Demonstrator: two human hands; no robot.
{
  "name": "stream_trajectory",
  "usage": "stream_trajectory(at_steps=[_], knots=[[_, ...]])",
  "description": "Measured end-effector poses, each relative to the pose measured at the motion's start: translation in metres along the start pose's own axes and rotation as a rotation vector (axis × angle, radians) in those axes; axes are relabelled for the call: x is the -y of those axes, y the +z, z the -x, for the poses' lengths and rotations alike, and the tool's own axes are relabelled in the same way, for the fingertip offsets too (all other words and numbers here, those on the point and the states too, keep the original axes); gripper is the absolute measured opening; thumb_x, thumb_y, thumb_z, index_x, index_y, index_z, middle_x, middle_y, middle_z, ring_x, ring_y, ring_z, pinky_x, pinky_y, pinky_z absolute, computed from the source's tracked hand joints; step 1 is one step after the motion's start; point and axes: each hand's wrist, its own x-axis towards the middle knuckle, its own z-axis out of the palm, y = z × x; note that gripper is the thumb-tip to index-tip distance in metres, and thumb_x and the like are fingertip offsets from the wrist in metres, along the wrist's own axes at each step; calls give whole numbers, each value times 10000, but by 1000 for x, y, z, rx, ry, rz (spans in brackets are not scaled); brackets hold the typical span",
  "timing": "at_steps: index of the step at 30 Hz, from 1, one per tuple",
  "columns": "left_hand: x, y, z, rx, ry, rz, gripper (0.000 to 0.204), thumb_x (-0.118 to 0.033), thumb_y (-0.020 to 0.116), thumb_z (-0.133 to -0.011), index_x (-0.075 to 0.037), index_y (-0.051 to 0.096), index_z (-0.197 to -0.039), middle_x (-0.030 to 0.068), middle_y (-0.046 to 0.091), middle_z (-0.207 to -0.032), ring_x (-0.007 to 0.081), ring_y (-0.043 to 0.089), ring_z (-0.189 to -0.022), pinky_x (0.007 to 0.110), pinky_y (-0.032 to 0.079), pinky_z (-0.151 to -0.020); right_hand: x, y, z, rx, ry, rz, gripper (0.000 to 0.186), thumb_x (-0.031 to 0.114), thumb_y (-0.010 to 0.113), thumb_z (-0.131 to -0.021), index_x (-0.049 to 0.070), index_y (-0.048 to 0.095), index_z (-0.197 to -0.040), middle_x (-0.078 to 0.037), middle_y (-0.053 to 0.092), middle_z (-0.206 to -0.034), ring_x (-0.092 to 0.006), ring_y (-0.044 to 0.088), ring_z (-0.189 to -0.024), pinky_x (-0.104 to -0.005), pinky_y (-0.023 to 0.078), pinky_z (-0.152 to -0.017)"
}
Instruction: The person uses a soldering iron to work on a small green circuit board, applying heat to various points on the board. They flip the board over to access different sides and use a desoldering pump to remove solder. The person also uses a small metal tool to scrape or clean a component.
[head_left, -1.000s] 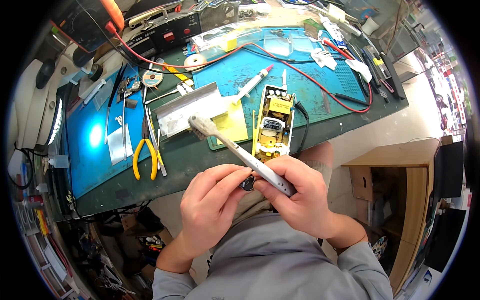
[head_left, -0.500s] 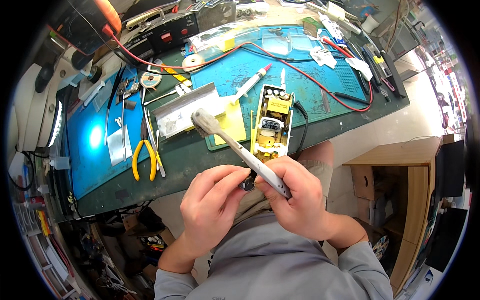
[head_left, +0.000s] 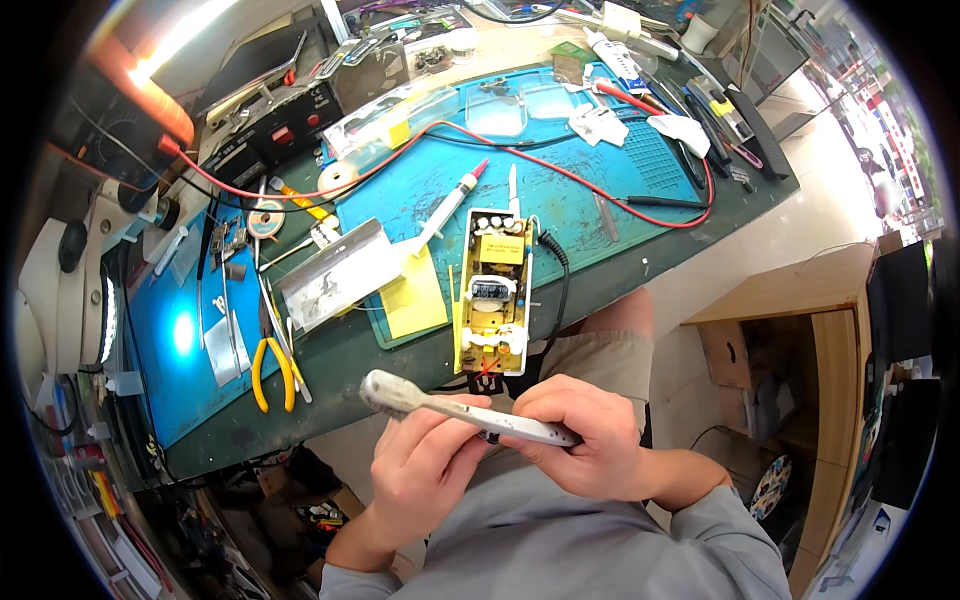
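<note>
My right hand [head_left: 590,440] is closed around the handle of a grey-white toothbrush [head_left: 480,413], whose worn bristle head points left over my other hand. Pinched in my left hand [head_left: 425,470] is a small black part [head_left: 489,436], mostly hidden behind the brush handle; its kind does not show. Both hands are close together above my lap. Just beyond them, at the bench edge, lies an opened power adapter [head_left: 496,290] with its circuit board, capacitors and a black cable [head_left: 560,270].
A blue mat [head_left: 560,185] covers the bench. On it are a bent metal sheet [head_left: 335,280], yellow paper [head_left: 415,300], a syringe [head_left: 450,205] and a red test lead [head_left: 560,165]. Yellow-handled pliers [head_left: 272,375] lie left. A wooden cabinet [head_left: 780,290] stands right.
The toothbrush has swung down to lie nearly level, its head now over my left hand. The small black part is more hidden. My view has shifted, so the bench things sit further left.
</note>
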Motion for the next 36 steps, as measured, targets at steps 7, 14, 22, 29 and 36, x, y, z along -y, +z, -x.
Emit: stream_trajectory(at_steps=[7, 14, 22, 29, 36], knots=[[-5, 3, -13, -17, 17, 3, 412, 11, 856, -721, -27, 733, -1113, 106, 745, -1040, 266, 707, -893, 350, 552, -746, -16, -35, 9, -147, 71, -88, 218, 135, 821, -898, -6, 690, -999, -133, 711, -951, -199, 678, -782, -310, 542, -666], [-16, 30, -32, -23, 77, 30, 467, 18, 855, -731, -7, 730, -1180, 103, 739, -1045, 258, 694, -881, 347, 551, -739, -18, -28, 5, -132, 54, -95, 377, 126, 897, -821, -31, 684, -1090, -157, 732, -989, -213, 702, -848, -315, 566, -710], [16, 3, -39, -137, -14, -217, 118, -22, 730, -924, -2, 737, -1040, 84, 690, -801, 196, 644, -738, 293, 486, -643, -48, -67, -44, -504, 230, 121, 283, -18, 763, -867, 15, 674, -1134, -39, 673, -985, -27, 487, -611, -179, 366, -528], [40, 1, -42, -291, -29, -276, 216, 30, 716, -915, 9, 711, -1129, 132, 721, -972, 269, 652, -886, 368, 535, -802, -81, -71, -83, -430, 90, 344, 405, 28, 808, -876, 35, 664, -1255, -37, 740, -1032, -40, 576, -689, -208, 447, -581], [41, 3, -46, -158, 73, -374, 228, -230, 749, -936, -50, 753, -1076, 89, 689, -1001, 290, 629, -914, 388, 519, -812, -94, -69, -85, -381, 93, 374, 432, 93, 847, -860, 29, 678, -1253, -60, 734, -1061, -75, 583, -745, -229, 461, -618]])
